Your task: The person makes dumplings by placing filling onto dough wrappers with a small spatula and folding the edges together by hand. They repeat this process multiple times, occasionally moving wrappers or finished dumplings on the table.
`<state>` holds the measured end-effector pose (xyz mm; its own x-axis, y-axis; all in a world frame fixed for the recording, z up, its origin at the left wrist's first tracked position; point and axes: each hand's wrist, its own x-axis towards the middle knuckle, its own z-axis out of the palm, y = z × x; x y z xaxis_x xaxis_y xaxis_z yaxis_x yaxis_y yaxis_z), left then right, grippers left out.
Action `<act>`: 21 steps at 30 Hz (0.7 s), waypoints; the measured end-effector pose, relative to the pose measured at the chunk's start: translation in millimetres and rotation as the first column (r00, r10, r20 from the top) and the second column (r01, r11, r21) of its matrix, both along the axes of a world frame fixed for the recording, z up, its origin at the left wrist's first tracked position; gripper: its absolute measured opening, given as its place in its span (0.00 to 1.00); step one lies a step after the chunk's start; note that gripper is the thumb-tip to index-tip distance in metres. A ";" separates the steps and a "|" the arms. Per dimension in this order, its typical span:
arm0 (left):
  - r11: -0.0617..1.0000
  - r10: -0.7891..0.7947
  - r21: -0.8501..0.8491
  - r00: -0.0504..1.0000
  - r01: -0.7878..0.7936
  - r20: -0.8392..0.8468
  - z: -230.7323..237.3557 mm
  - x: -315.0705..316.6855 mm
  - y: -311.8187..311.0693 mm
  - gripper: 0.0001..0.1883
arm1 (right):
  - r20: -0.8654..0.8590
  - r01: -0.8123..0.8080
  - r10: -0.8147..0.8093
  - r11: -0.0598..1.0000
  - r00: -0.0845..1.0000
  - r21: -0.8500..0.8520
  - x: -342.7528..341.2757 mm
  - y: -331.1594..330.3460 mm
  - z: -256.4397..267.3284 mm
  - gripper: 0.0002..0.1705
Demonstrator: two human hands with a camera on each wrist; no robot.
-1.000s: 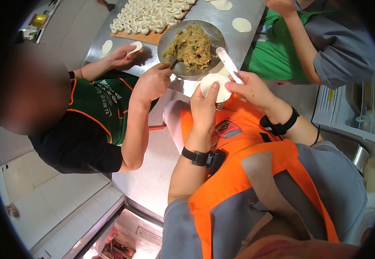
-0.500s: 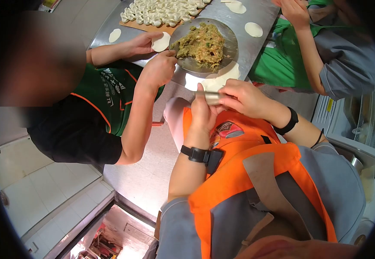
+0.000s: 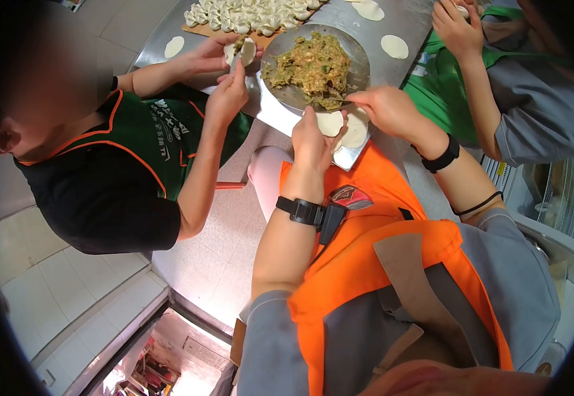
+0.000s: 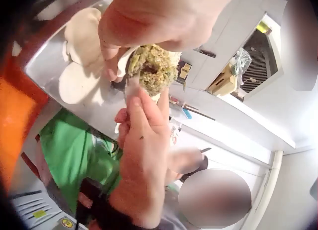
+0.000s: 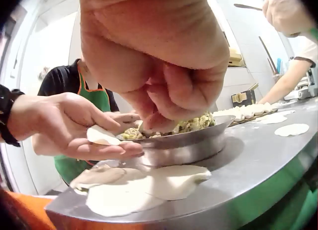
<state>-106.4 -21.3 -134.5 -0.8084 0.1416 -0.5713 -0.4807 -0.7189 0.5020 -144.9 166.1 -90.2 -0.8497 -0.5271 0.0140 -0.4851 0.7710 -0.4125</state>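
My left hand (image 3: 311, 142) holds a round dumpling wrapper (image 3: 330, 123) between thumb and fingers, beside the pan's near rim. In the right wrist view that hand (image 5: 74, 124) is palm up, the wrapper (image 5: 101, 136) lying across its fingers. My right hand (image 3: 396, 113) grips a flat filling spatula (image 3: 341, 99), its blade at the near edge of the greenish filling (image 3: 313, 66) in a round metal pan (image 3: 364, 69). The left wrist view shows the right hand (image 4: 144, 145) reaching to the filling (image 4: 151, 73). Loose wrappers (image 5: 124, 197) overlap on the table's corner near the pan.
Rows of formed dumplings (image 3: 247, 14) cover a board at the back of the steel table (image 5: 248, 165). Single wrappers (image 3: 394, 47) lie right and left. A person in a dark green apron (image 3: 188, 148) fills a wrapper at left; another in bright green (image 3: 432, 86) works at right.
My right hand has moved from over the wrapper in my left hand to the filling, carrying the spatula. The person at left has brought filling onto their wrapper.
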 end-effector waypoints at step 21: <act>0.960 0.220 0.219 0.956 -0.177 -0.194 42.0 19.0 -20.1 0.27 | 0.395 0.270 -0.035 0.785 0.918 -0.558 66.2 -11.2 15.2 0.12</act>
<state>-87.4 -41.5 -92.5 -0.9316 0.0579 -0.3589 -0.2151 -0.8836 0.4159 -78.7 154.9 -75.0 -0.9265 -0.3750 -0.0312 -0.1174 0.3667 -0.9229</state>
